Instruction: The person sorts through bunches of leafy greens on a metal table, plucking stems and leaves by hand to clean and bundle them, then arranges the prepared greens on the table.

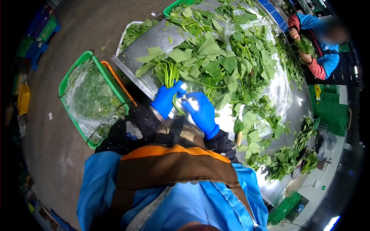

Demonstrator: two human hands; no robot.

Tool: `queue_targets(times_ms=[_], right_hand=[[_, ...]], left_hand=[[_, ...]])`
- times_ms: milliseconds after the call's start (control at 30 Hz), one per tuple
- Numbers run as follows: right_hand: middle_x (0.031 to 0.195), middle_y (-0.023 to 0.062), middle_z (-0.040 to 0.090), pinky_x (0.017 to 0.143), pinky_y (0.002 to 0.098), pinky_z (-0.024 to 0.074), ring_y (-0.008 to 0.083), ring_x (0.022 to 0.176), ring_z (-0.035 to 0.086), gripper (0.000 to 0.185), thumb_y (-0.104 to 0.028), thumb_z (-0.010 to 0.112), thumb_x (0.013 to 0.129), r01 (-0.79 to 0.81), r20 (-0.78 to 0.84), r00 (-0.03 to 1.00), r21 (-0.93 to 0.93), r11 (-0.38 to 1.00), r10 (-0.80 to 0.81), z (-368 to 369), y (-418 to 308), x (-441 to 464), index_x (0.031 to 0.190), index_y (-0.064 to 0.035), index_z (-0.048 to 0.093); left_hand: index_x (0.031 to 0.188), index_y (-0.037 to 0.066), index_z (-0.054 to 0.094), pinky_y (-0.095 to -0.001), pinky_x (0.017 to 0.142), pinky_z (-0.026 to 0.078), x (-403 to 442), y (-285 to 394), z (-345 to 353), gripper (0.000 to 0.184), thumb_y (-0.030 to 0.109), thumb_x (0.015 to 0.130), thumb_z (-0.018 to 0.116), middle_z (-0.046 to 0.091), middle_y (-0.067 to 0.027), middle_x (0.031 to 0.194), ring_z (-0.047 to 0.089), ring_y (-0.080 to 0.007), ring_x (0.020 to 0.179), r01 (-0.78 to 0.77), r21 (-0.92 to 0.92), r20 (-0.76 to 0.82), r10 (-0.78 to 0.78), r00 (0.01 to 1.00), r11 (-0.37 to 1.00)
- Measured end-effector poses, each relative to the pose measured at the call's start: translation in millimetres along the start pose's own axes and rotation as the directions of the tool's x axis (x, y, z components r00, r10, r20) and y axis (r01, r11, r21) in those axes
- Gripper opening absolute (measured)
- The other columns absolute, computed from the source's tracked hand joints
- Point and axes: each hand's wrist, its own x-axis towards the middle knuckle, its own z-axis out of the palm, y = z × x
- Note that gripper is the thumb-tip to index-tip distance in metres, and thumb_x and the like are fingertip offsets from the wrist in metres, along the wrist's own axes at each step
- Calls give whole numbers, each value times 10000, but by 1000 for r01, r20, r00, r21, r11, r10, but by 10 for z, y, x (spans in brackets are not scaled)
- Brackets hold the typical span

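My left hand [165, 99], in a blue glove, is closed round a bunch of leafy green stems [166, 73]. The bunch's leaves point away from me over the metal table [133, 63], and a few stem ends hang below the fist. Just right of it is my right hand [203, 115], also blue-gloved, with thumb and fingers apart and bright glare between them. Its fingertips are close to the stem ends; nothing shows clearly in its grasp. Beyond both hands spreads a large heap of leafy greens [216, 57]. A knife with a wooden handle [239, 138] lies right of my right hand.
On the floor at left stands a green crate [73, 67] lined with clear plastic and holding greens. Behind it is a white crate [122, 38]. Plastic sheeting [283, 90] lies among the heap. Across the table a co-worker [318, 46] holds greens. Small bunches [283, 161] lie at right.
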Motion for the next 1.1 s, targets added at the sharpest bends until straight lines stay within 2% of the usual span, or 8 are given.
queue_targets(times_ms=[100,267,400,433,500,600,700,1100], right_hand=[[781,107,614,645,299,463,208,707,600,257,-277,574,807,19,272,961,-267,964,57,93,301,-92,957,-72,612],[656,56,567,572,289,424,154,608,520,173,-191,578,806,-605,688,706,463,647,168,1,166,-66,851,-30,623],[613,35,535,549,271,419,133,580,501,79,-89,575,756,-345,171,938,391,853,301,58,242,111,777,-36,628],[599,16,543,499,281,418,149,538,510,72,-103,597,729,42,-55,997,-57,997,-46,153,466,158,747,-39,625],[703,79,609,606,285,472,172,660,588,217,-197,535,809,19,-12,999,-510,860,-30,221,600,230,882,-15,627],[665,94,600,549,351,456,228,612,589,157,-181,522,786,-195,-225,973,-699,688,47,-878,979,41,839,-39,562],[628,109,591,492,416,439,284,564,591,107,-164,509,763,-12,-4,1000,-600,800,12,408,904,312,796,-63,497],[627,120,597,526,393,445,300,593,590,188,-271,561,725,-177,-171,981,-562,808,97,237,689,381,766,-90,596]], left_hand=[[899,16,564,-242,661,450,-80,49,125,218,215,816,592,577,-38,771,549,-127,703,48,-148,-8,-49,999,988],[1057,-5,458,-230,484,339,-156,253,-145,253,180,888,431,379,-2,565,387,-101,500,408,-360,463,-219,859,839],[990,2,466,-217,433,234,-76,342,-289,207,175,880,437,292,16,515,269,-80,416,165,-411,378,3,926,897],[981,4,471,-219,435,232,-88,435,-255,199,174,882,435,291,12,517,264,-83,413,56,-426,307,86,948,903],[1033,21,481,-248,482,330,-107,568,-151,248,222,894,434,373,-16,576,352,-117,494,-60,-382,57,88,994,922],[1069,30,487,-264,525,381,219,95,485,278,227,876,455,446,-21,677,419,-121,586,188,-285,305,-97,947,940],[1107,28,489,-261,556,393,18,314,-264,302,202,862,476,492,-24,749,462,-126,631,-47,-169,196,81,977,985],[1080,19,527,-220,528,368,165,121,-259,295,204,852,502,539,-33,769,471,-108,590,-50,-115,97,61,993,992]])
